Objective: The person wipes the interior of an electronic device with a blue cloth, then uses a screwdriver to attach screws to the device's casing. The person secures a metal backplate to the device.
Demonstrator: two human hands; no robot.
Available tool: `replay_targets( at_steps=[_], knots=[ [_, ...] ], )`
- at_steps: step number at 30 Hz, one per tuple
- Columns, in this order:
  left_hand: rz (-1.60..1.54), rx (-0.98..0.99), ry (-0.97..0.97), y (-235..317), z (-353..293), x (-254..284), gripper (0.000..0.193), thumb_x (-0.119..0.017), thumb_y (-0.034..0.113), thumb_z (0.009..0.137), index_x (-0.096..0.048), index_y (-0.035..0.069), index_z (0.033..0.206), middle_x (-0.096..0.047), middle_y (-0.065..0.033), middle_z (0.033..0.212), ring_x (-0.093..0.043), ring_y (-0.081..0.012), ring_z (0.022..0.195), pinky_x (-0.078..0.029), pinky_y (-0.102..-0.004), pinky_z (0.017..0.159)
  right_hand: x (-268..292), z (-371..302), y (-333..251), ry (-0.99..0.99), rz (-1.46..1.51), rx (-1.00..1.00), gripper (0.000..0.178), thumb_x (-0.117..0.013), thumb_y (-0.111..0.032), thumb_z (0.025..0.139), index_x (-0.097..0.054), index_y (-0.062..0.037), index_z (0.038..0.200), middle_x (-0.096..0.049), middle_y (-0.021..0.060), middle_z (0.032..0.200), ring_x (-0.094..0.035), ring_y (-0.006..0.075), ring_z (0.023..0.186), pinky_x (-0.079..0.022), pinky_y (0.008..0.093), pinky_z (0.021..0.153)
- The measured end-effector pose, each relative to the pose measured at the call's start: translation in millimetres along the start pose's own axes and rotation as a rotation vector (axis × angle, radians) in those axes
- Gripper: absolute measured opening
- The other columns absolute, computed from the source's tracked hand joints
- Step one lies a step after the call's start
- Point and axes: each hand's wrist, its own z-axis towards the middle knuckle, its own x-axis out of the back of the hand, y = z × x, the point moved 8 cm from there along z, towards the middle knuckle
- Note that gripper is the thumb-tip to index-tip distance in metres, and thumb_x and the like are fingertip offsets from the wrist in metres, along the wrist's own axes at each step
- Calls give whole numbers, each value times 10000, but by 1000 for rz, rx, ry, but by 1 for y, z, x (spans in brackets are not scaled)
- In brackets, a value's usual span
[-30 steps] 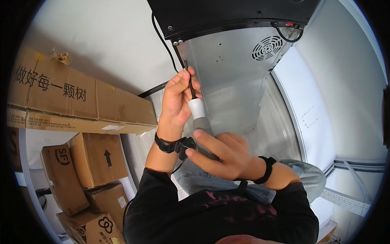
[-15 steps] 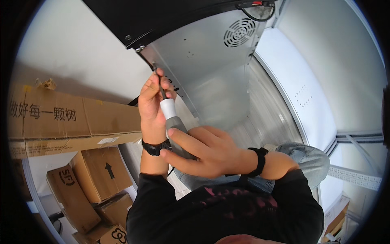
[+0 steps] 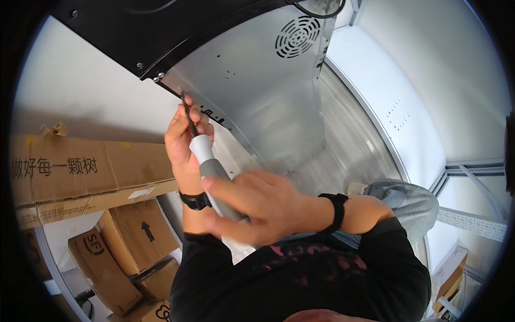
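A thick grey electric screwdriver (image 3: 214,169) with a white collar slants up and to the left, its dark shaft tip close to the lower left edge of a silver metal panel (image 3: 263,91). Around the shaft, just above the collar, the fingers of my left hand (image 3: 185,134) are closed. My right hand (image 3: 257,206) lies over the grey body from the right with curled fingers, blurred by motion. Whether the tip sits on a screw is too small to tell. Screws (image 3: 158,77) show at the corner of the black housing (image 3: 177,32) above.
Cardboard boxes (image 3: 137,231) fill a shelf at the lower left, with a long carton (image 3: 80,166) above them. A round vent (image 3: 298,37) pierces the silver panel, and a black cable (image 3: 316,15) loops beside it. White panels (image 3: 386,96) and metal framing stand on the right.
Both hands and the screwdriver appear farther left in view, as do the housing and panel. My right hand has become blurred and its fingers have shifted on the grey body.
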Motion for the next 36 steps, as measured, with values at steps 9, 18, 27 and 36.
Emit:
replay_targets(
  at_steps=[9,18,27,36],
  knots=[
    [39,-30,56,-4,3,0,240,-483,318,984,-553,91,1008,-559,-11,689,-478,-127,567,-387,-261,501,2,-4,3,-103,-157,-74,283,-789,-303,688,-704,-148,908,-535,87,866,-516,137,565,-426,215,457],
    [-6,-22,-48,-4,1,-8,426,-474,161,929,-443,-32,1307,-586,-86,795,-506,-157,607,-411,-285,553,7,-6,16,-184,-97,-240,437,-820,-156,597,-610,-43,963,-525,75,800,-545,179,544,-443,248,445],
    [54,-50,-41,-6,4,-6,437,-503,134,918,-436,-38,1315,-581,-53,757,-498,-120,594,-386,-261,557,17,-2,21,-174,-114,-298,439,-797,-204,642,-593,-4,974,-547,76,698,-520,192,481,-416,263,414],
    [71,-81,-60,-3,2,-6,447,-532,114,913,-430,-30,1324,-580,-50,789,-537,-130,620,-434,-247,568,20,-1,20,-176,-69,-339,407,-780,-182,656,-596,-2,972,-564,92,699,-538,205,483,-422,276,421]
  ],
)
